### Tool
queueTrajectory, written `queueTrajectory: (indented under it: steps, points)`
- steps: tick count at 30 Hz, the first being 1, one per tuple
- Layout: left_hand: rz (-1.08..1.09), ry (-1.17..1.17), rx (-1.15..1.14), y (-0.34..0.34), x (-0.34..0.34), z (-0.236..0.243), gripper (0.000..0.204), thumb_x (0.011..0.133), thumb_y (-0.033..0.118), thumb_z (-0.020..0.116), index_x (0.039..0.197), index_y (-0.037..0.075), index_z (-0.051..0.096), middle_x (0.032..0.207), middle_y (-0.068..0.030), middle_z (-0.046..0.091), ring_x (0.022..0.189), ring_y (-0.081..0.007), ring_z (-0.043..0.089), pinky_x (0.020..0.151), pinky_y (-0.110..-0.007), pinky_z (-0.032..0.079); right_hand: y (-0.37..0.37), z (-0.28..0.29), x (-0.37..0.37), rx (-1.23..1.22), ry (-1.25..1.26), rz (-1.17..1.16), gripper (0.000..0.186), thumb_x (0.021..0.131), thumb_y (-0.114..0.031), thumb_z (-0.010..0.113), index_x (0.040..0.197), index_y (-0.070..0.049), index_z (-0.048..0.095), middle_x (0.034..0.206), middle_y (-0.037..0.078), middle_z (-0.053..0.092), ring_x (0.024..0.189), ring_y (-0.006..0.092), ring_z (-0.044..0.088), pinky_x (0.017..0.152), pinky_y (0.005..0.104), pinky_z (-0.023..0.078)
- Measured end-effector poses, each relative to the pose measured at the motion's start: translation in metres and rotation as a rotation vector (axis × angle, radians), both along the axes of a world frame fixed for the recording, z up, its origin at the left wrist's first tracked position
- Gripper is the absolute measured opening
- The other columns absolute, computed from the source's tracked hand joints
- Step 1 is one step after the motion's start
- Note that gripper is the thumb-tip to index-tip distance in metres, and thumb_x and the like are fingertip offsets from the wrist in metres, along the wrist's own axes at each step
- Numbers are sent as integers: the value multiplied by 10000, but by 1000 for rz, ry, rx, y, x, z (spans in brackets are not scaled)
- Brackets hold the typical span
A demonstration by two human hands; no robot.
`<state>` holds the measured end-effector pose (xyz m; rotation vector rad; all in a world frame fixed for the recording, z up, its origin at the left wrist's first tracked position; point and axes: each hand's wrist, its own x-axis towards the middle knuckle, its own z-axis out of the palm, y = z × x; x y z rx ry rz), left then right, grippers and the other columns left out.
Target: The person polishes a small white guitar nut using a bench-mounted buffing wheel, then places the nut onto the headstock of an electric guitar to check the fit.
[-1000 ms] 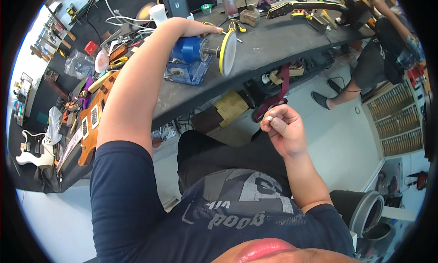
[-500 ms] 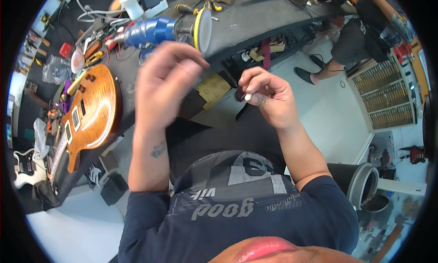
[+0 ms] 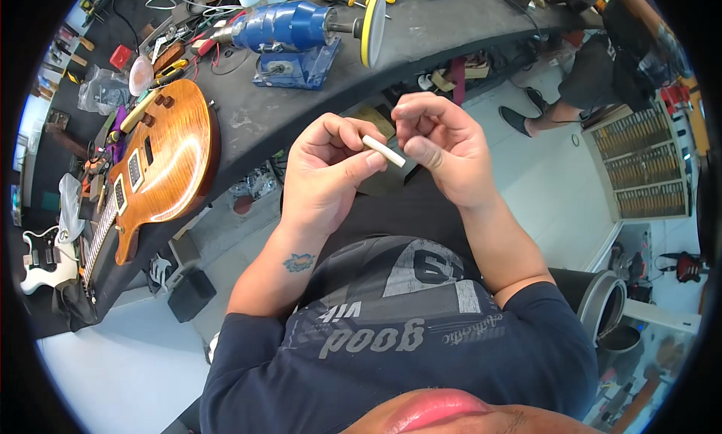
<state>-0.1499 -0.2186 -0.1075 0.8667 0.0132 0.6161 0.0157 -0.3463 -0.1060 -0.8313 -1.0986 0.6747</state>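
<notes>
Two hands pinch one small white bar (image 3: 384,151) above the lap, in front of the workbench (image 3: 451,35): left hand (image 3: 327,174) fingertips at one end, right hand (image 3: 444,152) at the other. Looks light, stiff, probably brittle; best held by its ends.

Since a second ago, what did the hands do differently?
The left hand came back from the blue bench motor with the yellow disc and now pinches the small white bar together with the right hand, which rose from the lap. The orange electric guitar stayed lying on the dark workbench.
</notes>
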Motion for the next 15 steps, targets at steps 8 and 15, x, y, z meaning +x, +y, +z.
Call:
queueTrajectory:
  steps: [8, 15]
  points:
    - [133, 93, 42, -7, -9, 5, 253, 914, -86, 757, 1083, 38, 616, 1093, -140, 710, 980, -190, 722, 868, -330, 607, -9, 5, -19, -116, 81, 15, 207, 1014, -62, 763, 1195, 20, 708, 1091, 71, 745, 1001, 115, 706, 858, 258, 556]
    - [28, -35, -67, -3, -25, 9, 190, 968, -52, 706, 1145, -15, 647, 1259, -195, 700, 1096, -256, 744, 984, -400, 626, 9, 11, -25, -175, -49, -90, 104, 1011, -36, 749, 1108, 2, 751, 1064, 60, 741, 974, 123, 701, 849, 268, 540]
